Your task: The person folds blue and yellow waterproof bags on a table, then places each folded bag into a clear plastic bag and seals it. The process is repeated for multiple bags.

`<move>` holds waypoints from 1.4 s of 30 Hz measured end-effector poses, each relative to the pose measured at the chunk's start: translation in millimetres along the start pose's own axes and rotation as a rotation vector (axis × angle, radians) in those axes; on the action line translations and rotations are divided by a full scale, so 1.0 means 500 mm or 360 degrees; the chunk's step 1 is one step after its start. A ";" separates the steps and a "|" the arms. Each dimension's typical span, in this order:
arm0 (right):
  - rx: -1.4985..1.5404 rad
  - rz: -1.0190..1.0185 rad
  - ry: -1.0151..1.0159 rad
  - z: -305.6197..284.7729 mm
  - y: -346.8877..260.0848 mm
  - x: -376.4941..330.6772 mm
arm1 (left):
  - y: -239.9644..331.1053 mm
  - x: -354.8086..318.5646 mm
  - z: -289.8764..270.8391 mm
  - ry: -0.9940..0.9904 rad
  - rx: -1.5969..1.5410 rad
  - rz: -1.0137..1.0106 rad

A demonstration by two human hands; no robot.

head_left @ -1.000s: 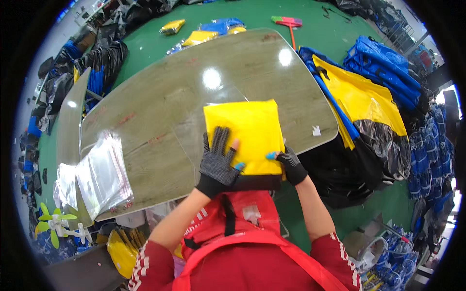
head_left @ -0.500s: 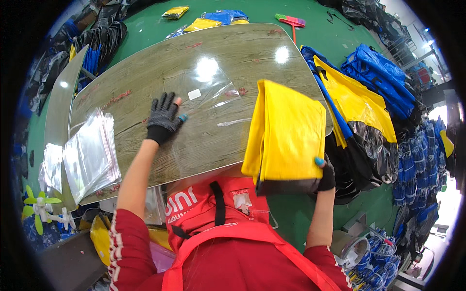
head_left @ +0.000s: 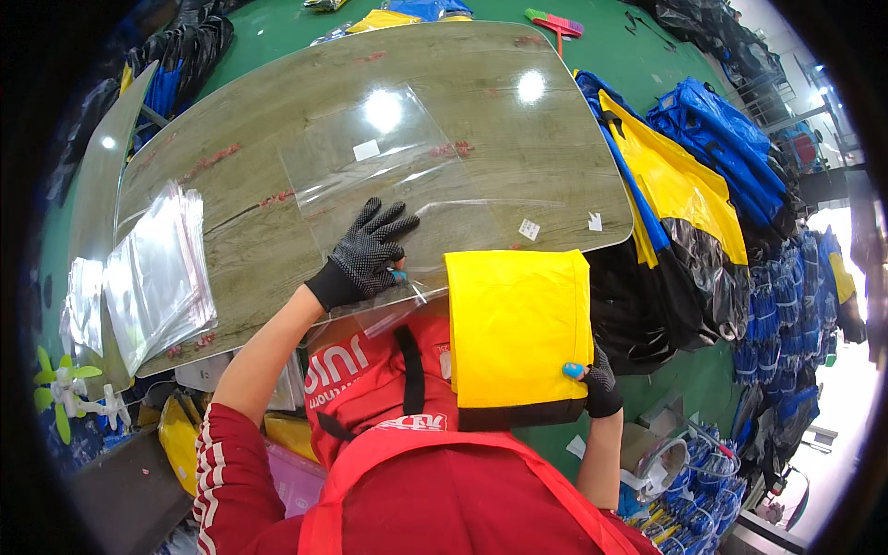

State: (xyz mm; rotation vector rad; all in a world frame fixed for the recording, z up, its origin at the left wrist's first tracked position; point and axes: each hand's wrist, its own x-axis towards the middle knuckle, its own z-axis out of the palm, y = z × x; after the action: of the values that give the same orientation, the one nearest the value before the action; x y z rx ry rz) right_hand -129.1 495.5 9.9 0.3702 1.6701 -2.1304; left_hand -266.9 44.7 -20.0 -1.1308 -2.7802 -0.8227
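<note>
My left hand (head_left: 363, 256), in a black dotted glove, is at the near edge of a clear plastic bag (head_left: 324, 176) lying on the table. Its thumb and index finger close on the bag's film while the other fingers stretch over it. A small white label (head_left: 366, 150) shows on the bag. My right hand (head_left: 603, 385), also gloved, grips the lower right side of a folded yellow sheet-like bundle (head_left: 520, 324) with a black lower edge. The bundle is in front of my body at the table's near edge; most right-hand fingers are hidden behind it.
The wood-patterned table (head_left: 518, 120) has a stack of clear bags (head_left: 162, 273) at left and paper scraps (head_left: 529, 229) near the right. Yellow, blue and black material (head_left: 684, 194) lies along its right side. A small green fan (head_left: 63, 393) stands lower left; a broom (head_left: 558, 26) lies beyond.
My left hand has moved right and nearer to me, its thumb and index finger coming together on the bag film. The yellow bundle, in my right hand, has dropped lower and nearer to me.
</note>
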 end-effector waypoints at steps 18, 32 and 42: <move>-0.0154 0.0014 0.0101 0.088 -0.068 -0.032 | 0.006 0.008 0.034 0.0170 -0.0108 -0.0212; 0.0045 0.0097 -0.0334 0.353 0.074 0.006 | -0.006 -0.063 -0.105 0.0438 -0.0751 -0.0528; 0.0097 -0.0030 -0.0188 0.361 -0.035 0.285 | 0.068 -0.121 -0.102 0.0507 -0.0323 -0.0218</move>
State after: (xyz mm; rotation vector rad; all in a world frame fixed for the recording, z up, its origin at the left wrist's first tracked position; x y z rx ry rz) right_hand -255.5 302.8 6.3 0.2420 1.5515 -2.1761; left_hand -208.6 1.8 26.2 -0.7533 -2.5731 -1.2037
